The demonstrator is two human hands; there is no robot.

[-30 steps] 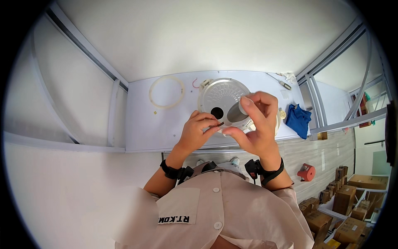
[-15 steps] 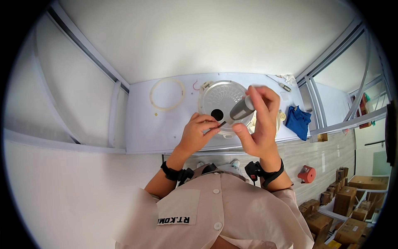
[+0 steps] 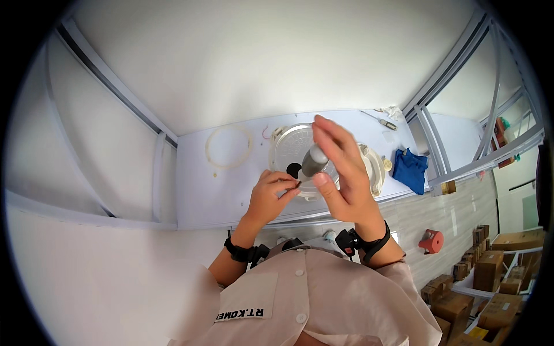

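Observation:
My right hand (image 3: 346,181) holds a grey-handled screwdriver (image 3: 313,162), tilted, with the handle between thumb and outstretched fingers. My left hand (image 3: 270,196) is closed in a pinch at the screwdriver's dark lower end; whether a small part is also in that pinch cannot be made out. Below both hands lies a round silver metal disc (image 3: 288,147) with a raised pattern, set in a cream plastic rim. A black round spot (image 3: 294,169) shows on it beside my left fingertips. My right hand hides part of the disc.
On the white table (image 3: 225,193) lie a cream ring (image 3: 208,151) at left and a cream round part (image 3: 374,170) at right. A blue cloth (image 3: 410,170) and another screwdriver (image 3: 388,124) lie farther right. A red stool (image 3: 430,241) and cardboard boxes (image 3: 488,270) stand on the floor.
My right hand has shifted left with the screwdriver, whose handle now stands steeper. My left hand stays in its pinch, slightly lower. The whole view has tilted a little.

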